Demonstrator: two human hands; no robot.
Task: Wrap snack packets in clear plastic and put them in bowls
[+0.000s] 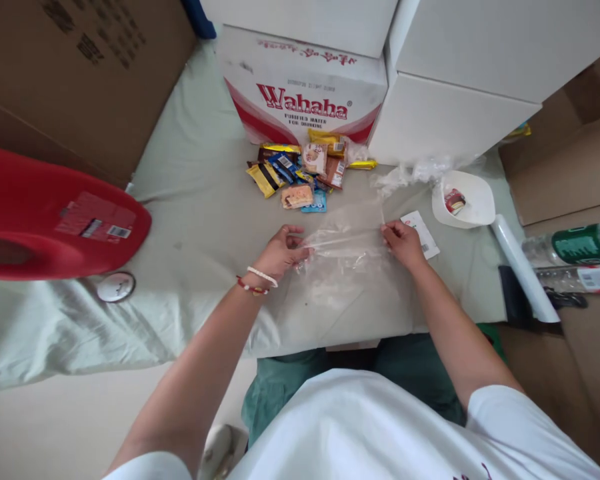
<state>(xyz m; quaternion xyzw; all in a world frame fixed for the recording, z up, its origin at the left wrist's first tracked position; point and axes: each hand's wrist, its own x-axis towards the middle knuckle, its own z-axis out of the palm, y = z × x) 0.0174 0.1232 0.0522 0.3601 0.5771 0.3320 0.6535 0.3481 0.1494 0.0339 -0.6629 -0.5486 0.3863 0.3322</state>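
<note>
A clear plastic bag (347,257) lies flat on the pale cloth-covered table (195,213) in front of me. My left hand (280,252) pinches its left edge, with bead bracelets on the wrist. My right hand (404,241) pinches the right edge, so the bag's top is stretched between both hands. A pile of small wrapped snacks (300,175) lies just beyond the bag. A white label card (423,232) sits under my right hand's far side.
A Wahaha water carton (300,87) and white boxes (450,113) stand behind the snacks. At the right are a white scoop (467,200) holding a snack, crumpled plastic (415,173) and a green bottle (580,243). A red container (45,220) and a brown carton (80,73) stand at the left.
</note>
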